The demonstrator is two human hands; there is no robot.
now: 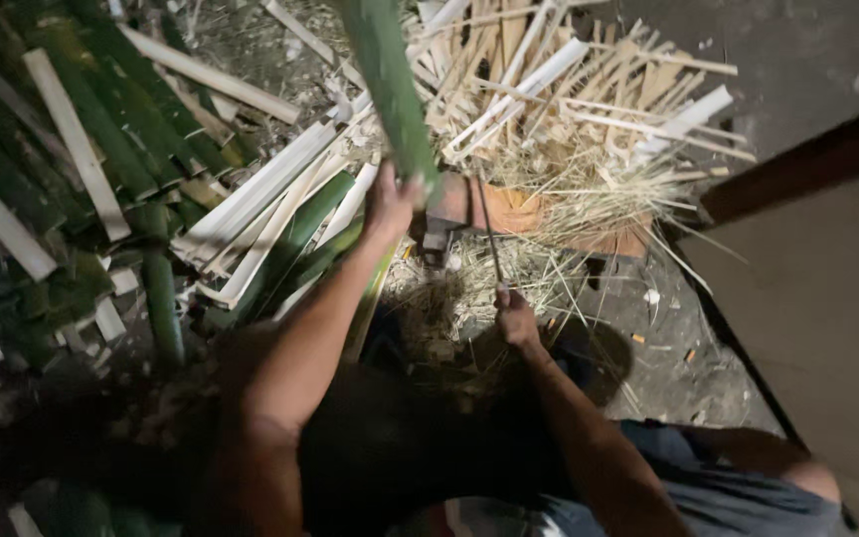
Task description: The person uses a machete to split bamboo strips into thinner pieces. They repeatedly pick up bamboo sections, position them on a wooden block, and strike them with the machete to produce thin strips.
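Head view: green bamboo pole point(390, 89) gripped by left hand point(390, 204); thin blade point(489, 234) held tight by right hand point(515, 316). Fingers could be cut if pole slips.

Head camera, steep downward view, close

Bamboo strips point(251, 189) crowd left — bare floor point(668, 348) right, seemingly open.
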